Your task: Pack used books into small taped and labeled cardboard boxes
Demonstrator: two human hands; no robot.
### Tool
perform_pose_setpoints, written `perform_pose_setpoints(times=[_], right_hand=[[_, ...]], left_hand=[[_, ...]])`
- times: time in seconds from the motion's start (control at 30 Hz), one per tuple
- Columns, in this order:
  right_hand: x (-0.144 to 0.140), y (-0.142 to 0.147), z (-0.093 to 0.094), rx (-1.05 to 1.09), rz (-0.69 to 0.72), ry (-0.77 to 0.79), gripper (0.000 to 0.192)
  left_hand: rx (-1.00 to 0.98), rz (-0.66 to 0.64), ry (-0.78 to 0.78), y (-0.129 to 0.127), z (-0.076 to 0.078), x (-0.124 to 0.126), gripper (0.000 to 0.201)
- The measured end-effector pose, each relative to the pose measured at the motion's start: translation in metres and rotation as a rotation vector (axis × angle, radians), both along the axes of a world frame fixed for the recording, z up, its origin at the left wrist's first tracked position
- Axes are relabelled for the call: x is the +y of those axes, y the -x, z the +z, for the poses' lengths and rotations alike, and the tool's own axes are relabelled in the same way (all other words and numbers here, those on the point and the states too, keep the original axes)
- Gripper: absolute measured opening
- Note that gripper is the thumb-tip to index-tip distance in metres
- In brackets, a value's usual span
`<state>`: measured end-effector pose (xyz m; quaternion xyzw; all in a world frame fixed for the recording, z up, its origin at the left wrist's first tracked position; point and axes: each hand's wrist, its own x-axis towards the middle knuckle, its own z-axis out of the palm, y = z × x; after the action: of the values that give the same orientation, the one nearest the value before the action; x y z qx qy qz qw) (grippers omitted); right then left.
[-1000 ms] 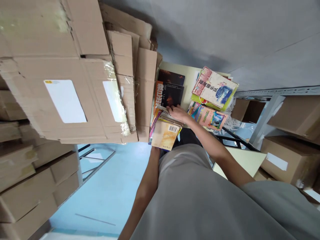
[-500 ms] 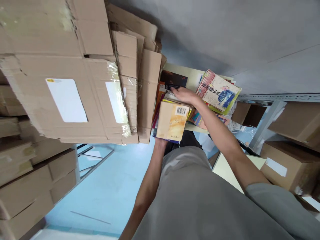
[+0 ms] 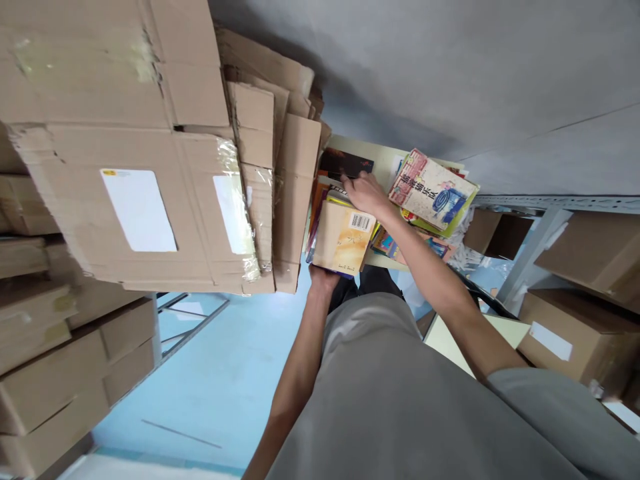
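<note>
A stack of books, with a cream and orange book (image 3: 343, 233) bearing a barcode on top, sits in front of my body. My left hand (image 3: 324, 277) grips the stack at its near edge, its fingers hidden beneath the books. At the stack's far side, my right hand (image 3: 367, 195) reaches over with its fingers apart, close to a dark book (image 3: 346, 162). To the right of that hand lies another pile, topped by a picture book (image 3: 434, 190) with a blue drawing. Both piles are on a pale yellow tabletop (image 3: 387, 157).
Flattened cardboard boxes (image 3: 200, 220) stand tall just left of the books. More cartons (image 3: 60, 373) are stacked at far left. On the right, a metal shelf frame (image 3: 535, 243) holds cardboard boxes (image 3: 575, 327). A grey wall (image 3: 450, 67) rises behind the table.
My right hand's fingers have bent and spread more at the stack's far edge. The left hand stays at the near edge. The view has tilted slightly, shifting the scene a little downward.
</note>
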<state>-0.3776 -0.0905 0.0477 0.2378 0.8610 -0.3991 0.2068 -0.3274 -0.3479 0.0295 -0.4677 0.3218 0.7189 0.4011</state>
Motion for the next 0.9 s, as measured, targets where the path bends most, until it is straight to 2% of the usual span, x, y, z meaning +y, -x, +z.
perform_pose_setpoints(times=[0.1, 0.2, 0.3, 0.43, 0.57, 0.77, 0.9], right_hand=[[-0.019, -0.004, 0.015, -0.089, -0.065, -0.046, 0.088], [-0.035, -0.005, 0.027, -0.141, -0.033, -0.023, 0.076], [-0.048, -0.006, 0.031, -0.191, 0.031, -0.006, 0.072], [-0.068, -0.009, 0.029, -0.186, 0.075, -0.026, 0.069], [-0.081, -0.013, 0.022, -0.193, 0.058, -0.055, 0.068], [-0.076, -0.025, 0.008, -0.106, 0.059, -0.040, 0.059], [-0.075, -0.031, 0.007, -0.080, 0.061, -0.050, 0.052]], left_hand=[[-0.022, -0.001, -0.003, -0.005, 0.006, -0.010, 0.060], [-0.060, 0.008, 0.000, -0.015, 0.012, -0.020, 0.062], [-0.084, 0.003, -0.002, -0.026, 0.015, -0.030, 0.066], [-0.074, 0.003, -0.067, -0.035, 0.012, -0.044, 0.067], [-0.080, -0.013, -0.082, -0.038, 0.003, -0.056, 0.069], [-0.082, -0.016, -0.075, -0.040, -0.009, -0.065, 0.076], [-0.088, -0.019, -0.020, -0.044, -0.009, -0.070, 0.073]])
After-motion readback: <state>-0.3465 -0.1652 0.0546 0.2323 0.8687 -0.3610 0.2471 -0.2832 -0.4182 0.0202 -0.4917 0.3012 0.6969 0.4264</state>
